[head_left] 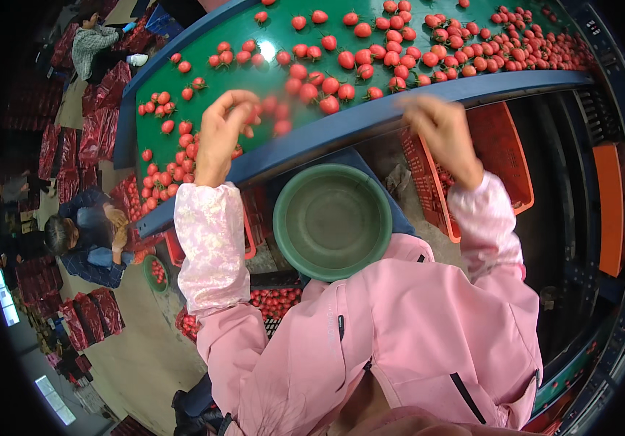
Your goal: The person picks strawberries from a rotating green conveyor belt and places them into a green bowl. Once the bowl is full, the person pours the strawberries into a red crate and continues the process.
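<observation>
Many small red tomatoes (330, 104), most with green calyxes, lie on a green sorting table (208, 117) with a raised blue metal rim (312, 143). My left hand (225, 128) is over the table's left part, its thumb and fingers curled around a red tomato (254, 111). Blurred by motion, my right hand (439, 128) is at the blue rim, fingers bent; whether something is between them cannot be told. An olive-green plastic basin (337, 223) sits before my lap, below the rim, and no tomatoes show in it.
Red plastic crates (500, 158) stand under the rim at the right. A black crate of tomatoes (275, 303) is by my left side. At the left a person (86, 234) sits near a small green basin (155, 272); another person (97, 43) is farther off among red bags (99, 131).
</observation>
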Demonstrator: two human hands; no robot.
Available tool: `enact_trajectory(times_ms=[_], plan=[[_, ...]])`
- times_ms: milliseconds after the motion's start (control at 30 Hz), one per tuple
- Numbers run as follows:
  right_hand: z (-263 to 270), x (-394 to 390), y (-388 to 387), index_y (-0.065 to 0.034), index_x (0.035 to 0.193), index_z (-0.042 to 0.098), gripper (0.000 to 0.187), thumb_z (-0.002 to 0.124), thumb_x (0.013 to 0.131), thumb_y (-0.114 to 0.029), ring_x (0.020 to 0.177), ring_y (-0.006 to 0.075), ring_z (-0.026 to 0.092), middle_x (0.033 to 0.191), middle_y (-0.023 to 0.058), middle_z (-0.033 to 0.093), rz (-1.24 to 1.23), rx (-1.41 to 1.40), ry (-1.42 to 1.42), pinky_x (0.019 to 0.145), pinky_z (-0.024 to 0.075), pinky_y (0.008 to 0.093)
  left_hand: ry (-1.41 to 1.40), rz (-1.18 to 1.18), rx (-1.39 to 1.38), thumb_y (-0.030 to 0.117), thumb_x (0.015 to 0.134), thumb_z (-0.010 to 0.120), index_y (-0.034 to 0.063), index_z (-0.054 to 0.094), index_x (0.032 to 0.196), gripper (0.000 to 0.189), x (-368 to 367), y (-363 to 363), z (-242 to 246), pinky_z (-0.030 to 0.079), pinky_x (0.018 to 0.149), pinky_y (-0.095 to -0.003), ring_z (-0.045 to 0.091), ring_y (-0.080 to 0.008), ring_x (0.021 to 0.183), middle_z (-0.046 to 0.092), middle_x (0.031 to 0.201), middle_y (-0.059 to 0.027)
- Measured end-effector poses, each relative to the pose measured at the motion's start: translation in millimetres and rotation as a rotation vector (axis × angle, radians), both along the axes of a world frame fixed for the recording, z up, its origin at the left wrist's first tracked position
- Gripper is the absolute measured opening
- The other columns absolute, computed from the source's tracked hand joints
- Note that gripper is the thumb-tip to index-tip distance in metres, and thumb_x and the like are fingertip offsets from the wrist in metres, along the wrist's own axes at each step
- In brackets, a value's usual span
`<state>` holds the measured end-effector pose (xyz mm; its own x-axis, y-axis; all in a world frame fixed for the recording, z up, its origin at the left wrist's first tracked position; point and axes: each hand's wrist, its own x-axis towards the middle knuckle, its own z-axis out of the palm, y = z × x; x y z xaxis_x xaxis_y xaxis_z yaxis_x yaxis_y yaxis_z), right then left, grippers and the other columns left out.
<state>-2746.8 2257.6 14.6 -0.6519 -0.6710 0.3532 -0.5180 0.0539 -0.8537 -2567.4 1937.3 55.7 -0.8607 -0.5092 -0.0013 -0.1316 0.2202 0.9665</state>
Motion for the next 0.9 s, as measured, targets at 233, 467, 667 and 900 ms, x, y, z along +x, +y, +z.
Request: enact_trajectory(times_ms=[233,467,667,900], plan=[[4.1,-163.8,-122.5,-0.0160,0.121,0.073,0.029,0.064,0.093,-0.018,0.095,0.0320,0.072,0.099,0.0117,0.075,-0.093,0.437,0.631,0.077,0.0557,0.0478,0.075,-0.039,-0.151,0.003,0.101,0.053,0.0028,0.064,0.120,0.022,-93.3,26.0,-9.0,0.039,0.052,-0.0208,0.051,-0.0050,0.063,0.061,0.085,-0.0006],[-23.7,-186.5,-148.0,-0.0137,0.104,0.069,0.020,0.072,0.086,-0.022,0.104,0.0325,0.068,0.102,0.0082,0.071,0.001,0.561,0.899,0.079,0.0566,0.0486,-0.206,-0.446,-1.076,0.016,0.088,0.073,0.0191,0.067,0.126,0.039,-177.1,34.8,-30.8,0.054,0.090,-0.0485,0.065,-0.0350,0.113,0.065,0.121,-0.0094],[-28.7,-164.7,-87.8,-0.0113,0.105,0.063,0.021,0.069,0.085,-0.016,0.100,0.0317,0.069,0.103,0.0076,0.072,-0.039,0.475,0.805,0.075,0.0554,0.0491,-0.307,-0.134,-1.063,0.017,0.087,0.067,0.0112,0.061,0.117,0.031,-165.5,45.1,-38.7,0.054,0.080,-0.0503,0.069,-0.0387,0.100,0.070,0.108,-0.0135],[-17.3,-141.2,-79.8,-0.0185,0.115,0.068,0.025,0.062,0.091,-0.013,0.094,0.0337,0.069,0.106,0.0081,0.066,0.045,0.216,0.622,0.077,0.0553,0.0479,-0.256,0.034,-1.031,0.027,0.093,0.062,0.0162,0.069,0.110,0.021,-192.3,20.9,-29.9,0.055,0.077,-0.0499,0.071,-0.0388,0.092,0.074,0.095,-0.0117]])
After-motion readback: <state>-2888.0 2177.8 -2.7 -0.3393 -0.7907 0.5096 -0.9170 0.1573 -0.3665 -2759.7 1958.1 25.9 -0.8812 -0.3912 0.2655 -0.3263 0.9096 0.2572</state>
